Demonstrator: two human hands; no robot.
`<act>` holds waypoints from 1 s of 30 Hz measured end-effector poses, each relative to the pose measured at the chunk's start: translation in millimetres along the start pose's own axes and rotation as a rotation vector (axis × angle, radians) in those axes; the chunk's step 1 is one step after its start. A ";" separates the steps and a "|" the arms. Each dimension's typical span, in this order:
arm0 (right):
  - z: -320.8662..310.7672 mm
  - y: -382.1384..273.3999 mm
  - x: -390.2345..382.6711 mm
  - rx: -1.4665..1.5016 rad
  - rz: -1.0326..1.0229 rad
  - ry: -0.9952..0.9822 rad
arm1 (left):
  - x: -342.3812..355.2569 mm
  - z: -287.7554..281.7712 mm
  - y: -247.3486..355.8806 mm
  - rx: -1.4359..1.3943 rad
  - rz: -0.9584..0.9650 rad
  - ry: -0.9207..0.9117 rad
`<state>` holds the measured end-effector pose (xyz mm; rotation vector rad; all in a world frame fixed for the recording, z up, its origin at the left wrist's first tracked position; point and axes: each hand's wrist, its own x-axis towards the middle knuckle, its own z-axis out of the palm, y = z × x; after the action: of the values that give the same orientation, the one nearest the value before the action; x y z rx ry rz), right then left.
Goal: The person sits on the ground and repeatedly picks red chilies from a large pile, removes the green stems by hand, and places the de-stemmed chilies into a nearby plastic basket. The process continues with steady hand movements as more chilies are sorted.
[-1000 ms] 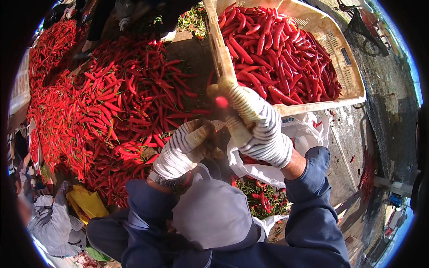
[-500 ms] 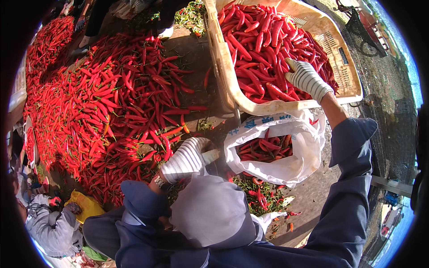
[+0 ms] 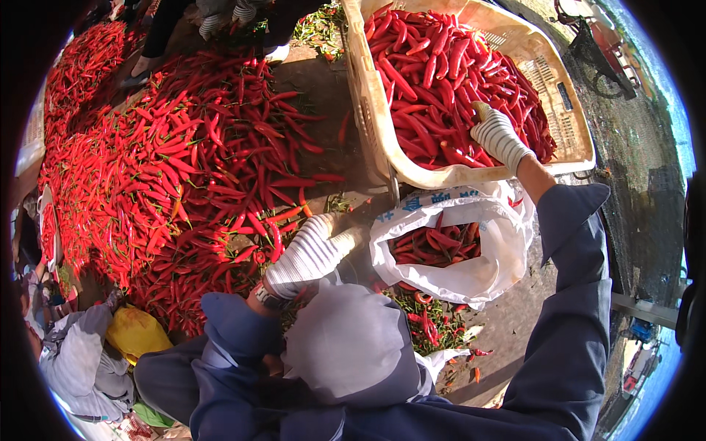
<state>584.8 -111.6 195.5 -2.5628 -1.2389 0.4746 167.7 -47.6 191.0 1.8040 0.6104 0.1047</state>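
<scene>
Head view is showing a person in white striped work gloves sorting red chili peppers. At about one o'clock, the right hand [image 3: 500, 136] is resting with loosely spread fingers on the peppers inside the beige plastic crate [image 3: 368, 110]; I cannot tell if it is gripping any. Near the centre, the left hand [image 3: 305, 257] is closing its fingers around a pale handle-like object [image 3: 351, 237]. A white bag [image 3: 471, 275] with peppers is lying just below the crate. At nine o'clock, the big chili pile [image 3: 169, 169] is spreading on the ground.
</scene>
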 end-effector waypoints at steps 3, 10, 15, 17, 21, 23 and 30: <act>-13.4 6.7 -4.4 0.101 -0.011 0.064 | -4.8 1.3 -5.3 0.035 0.049 0.034; -25.9 -4.0 -7.0 0.027 -0.091 0.000 | -0.2 -2.5 -12.7 -0.003 -0.045 0.096; 2.6 -26.4 0.0 -0.376 -0.173 -0.045 | 3.5 -0.8 -2.0 -0.123 -0.045 0.055; 5.7 -27.6 3.8 -0.404 -0.116 -0.120 | 4.0 0.7 4.5 -0.233 -0.082 0.040; 10.9 -24.0 11.1 -0.493 -0.106 -0.145 | 7.5 1.0 14.7 -0.357 -0.100 0.009; 14.0 -23.9 14.6 -0.475 -0.065 -0.127 | 8.0 1.8 19.2 -0.440 -0.072 0.011; -21.8 -15.0 -11.2 0.912 0.181 -0.046 | 3.7 -9.9 38.3 -0.582 -0.073 0.170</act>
<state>576.3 -113.2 222.9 -1.8669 -0.5733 0.8880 180.6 -44.7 228.4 1.2157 0.6817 0.3526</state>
